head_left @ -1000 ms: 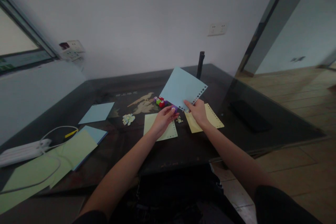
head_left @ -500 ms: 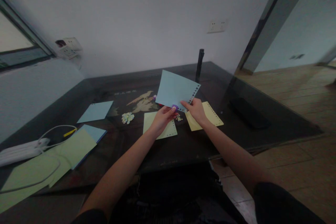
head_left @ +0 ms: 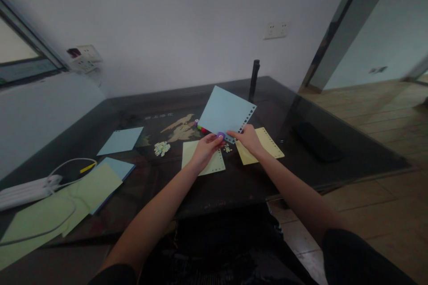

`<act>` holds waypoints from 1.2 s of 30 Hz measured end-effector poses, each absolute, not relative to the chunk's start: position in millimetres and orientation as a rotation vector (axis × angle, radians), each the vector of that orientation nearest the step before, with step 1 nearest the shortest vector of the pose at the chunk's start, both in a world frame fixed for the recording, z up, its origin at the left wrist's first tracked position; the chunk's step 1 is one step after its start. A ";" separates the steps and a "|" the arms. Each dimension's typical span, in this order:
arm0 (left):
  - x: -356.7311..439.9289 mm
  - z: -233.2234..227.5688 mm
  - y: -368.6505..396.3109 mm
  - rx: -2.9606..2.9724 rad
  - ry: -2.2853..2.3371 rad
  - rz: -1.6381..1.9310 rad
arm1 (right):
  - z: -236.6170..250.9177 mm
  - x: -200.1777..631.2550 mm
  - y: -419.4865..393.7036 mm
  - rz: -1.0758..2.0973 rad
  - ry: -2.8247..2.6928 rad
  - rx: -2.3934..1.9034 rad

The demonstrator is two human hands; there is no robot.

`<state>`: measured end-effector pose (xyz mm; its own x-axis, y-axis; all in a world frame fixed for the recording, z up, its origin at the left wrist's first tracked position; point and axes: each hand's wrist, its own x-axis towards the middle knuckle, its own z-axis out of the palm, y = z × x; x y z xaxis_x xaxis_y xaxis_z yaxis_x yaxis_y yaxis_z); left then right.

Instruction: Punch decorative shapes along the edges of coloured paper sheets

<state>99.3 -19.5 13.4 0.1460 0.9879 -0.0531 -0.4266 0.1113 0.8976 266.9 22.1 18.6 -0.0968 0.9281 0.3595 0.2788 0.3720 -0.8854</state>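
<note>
A light blue sheet of paper (head_left: 226, 109) with punched shapes along two edges is held tilted above the table. My right hand (head_left: 249, 140) pinches its lower right edge between thumb and fingers. At the bottom edge, my left hand (head_left: 207, 150) is closed on a small purple craft punch (head_left: 220, 135), which touches the paper. Beneath my hands lie a pale green punched sheet (head_left: 214, 164) and a yellow punched sheet (head_left: 265, 144). A few tiny paper cut-outs (head_left: 228, 148) are scattered between them. More punches, green and red (head_left: 201, 128), show partly behind the blue sheet.
A pile of paper cut-outs (head_left: 162, 148) sits left of my hands. Farther left are a blue sheet (head_left: 121, 140), stacked green sheets (head_left: 96, 182) and a white power strip (head_left: 28, 192) with a cable. A black case (head_left: 316, 142) lies right; a black upright post (head_left: 254, 81) stands behind.
The blue sheet has turned slightly, its top corner shifting right. My right thumb has slid left toward the purple punch, and the coloured punches behind show more.
</note>
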 end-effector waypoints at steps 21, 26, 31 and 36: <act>100.2 14.4 -20.3 0.866 0.851 1.223 | 23.1 265.3 18.0 0.808 -1.600 -1.143; 100.6 15.2 -21.0 0.879 0.878 1.219 | 22.8 265.6 17.3 0.815 -1.593 -1.130; 100.0 14.7 -21.7 0.906 0.920 1.205 | 22.4 266.3 18.0 0.805 -1.612 -1.132; 99.6 14.2 -21.9 0.958 0.960 1.207 | 24.2 266.3 16.9 0.804 -1.604 -1.145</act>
